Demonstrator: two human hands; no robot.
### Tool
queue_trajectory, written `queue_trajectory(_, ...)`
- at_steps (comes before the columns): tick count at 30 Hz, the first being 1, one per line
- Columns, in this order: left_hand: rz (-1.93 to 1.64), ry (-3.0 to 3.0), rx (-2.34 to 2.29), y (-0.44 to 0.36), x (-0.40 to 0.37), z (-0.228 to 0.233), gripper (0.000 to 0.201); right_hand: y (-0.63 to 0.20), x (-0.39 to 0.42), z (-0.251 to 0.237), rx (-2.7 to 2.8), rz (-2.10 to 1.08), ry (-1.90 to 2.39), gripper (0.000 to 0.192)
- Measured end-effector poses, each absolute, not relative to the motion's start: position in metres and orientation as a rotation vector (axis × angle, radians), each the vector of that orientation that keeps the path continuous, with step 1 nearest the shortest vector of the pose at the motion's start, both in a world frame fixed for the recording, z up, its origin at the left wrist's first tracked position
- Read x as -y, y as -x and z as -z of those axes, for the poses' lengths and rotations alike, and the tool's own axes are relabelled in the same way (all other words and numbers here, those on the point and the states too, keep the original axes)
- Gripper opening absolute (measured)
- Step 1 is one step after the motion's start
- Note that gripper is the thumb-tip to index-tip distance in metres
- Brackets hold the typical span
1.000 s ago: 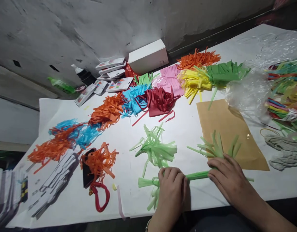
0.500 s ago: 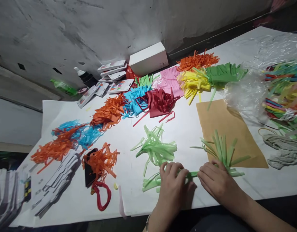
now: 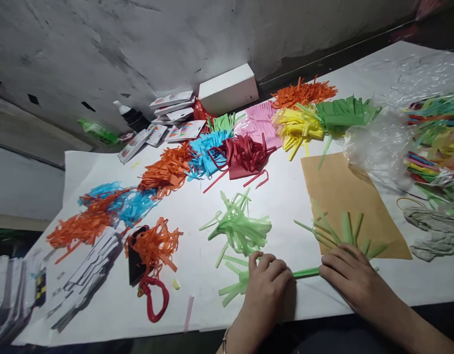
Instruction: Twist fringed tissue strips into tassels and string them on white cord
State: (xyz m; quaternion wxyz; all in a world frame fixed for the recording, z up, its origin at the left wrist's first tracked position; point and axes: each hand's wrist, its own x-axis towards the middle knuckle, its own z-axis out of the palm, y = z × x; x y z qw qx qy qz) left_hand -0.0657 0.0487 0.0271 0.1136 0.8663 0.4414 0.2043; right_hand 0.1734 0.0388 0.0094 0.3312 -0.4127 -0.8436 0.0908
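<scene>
Both hands press a rolled strip of light green fringed paper near the front edge of the tabletop.

The white tabletop (image 3: pixel 197 211) carries heaps of cut paper fringe toward its back edge: orange (image 3: pixel 164 169), blue (image 3: pixel 206 152), red (image 3: pixel 245 155), pink (image 3: pixel 259 123), yellow (image 3: pixel 295 128) and dark green (image 3: pixel 341 113). A brown sheet (image 3: pixel 345 191) lies right of the middle, with a clear plastic bag (image 3: pixel 385 140) of coloured strips toward the right edge. A loose light green fringe pile (image 3: pixel 241 228) sits just behind the hands. The green paper roll (image 3: pixel 306 272) lies flat between both hands, fringe fanning out at each end. The left hand (image 3: pixel 265 290) curls over its left part, fingers bent down on it; the right hand (image 3: pixel 354 280) lies flat on its right part, fingers stretched along it.
</scene>
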Motion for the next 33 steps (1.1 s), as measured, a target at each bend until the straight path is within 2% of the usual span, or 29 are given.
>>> queue_trajectory(8, -0.53, -2.423, -1.65, 0.047, -0.043, -0.029, 0.015, -0.155, -0.04, -0.008, 2.124, -0.092, 1.457, 0.025)
queue_trajectory(11, -0.44, -2.526, -1.61, 0.044, -0.046, -0.03, 0.016, -0.152, -0.04, -0.011, 2.116, -0.119, 1.519, 0.021)
queue_trajectory(15, -0.33, -2.739, -1.328, 0.044, -0.049, -0.036, 0.016, -0.151, -0.038, -0.013, 2.255, -0.139, 1.273, 0.029)
queue_trajectory(19, -0.322, -2.823, -1.294, 0.044, -0.055, -0.034, 0.016, -0.148, -0.038, -0.008, 2.32, -0.087, 1.156, 0.028)
queue_trajectory(21, -0.364, -2.783, -1.297, 0.045, -0.058, -0.028, 0.015, -0.146, -0.039, -0.006, 2.328, -0.063, 1.131, 0.031)
queue_trajectory(25, -0.59, -2.668, -1.373, 0.043, -0.052, -0.017, 0.015, -0.143, -0.041, -0.007, 2.305, -0.064, 1.107, 0.024)
queue_trajectory(27, -0.674, -2.607, -1.397, 0.041, -0.047, -0.017, 0.016, -0.142, -0.04, -0.009, 2.28, -0.08, 1.067, 0.029)
queue_trajectory(29, -0.68, -2.527, -1.363, 0.043, -0.046, -0.024, 0.016, -0.143, -0.039, -0.012, 2.225, -0.088, 1.023, 0.036)
queue_trajectory(33, -0.581, -2.35, -1.448, 0.072, -0.071, -0.041, 0.018, -0.165, -0.035, -0.019, 2.16, -0.084, 0.93, 0.035)
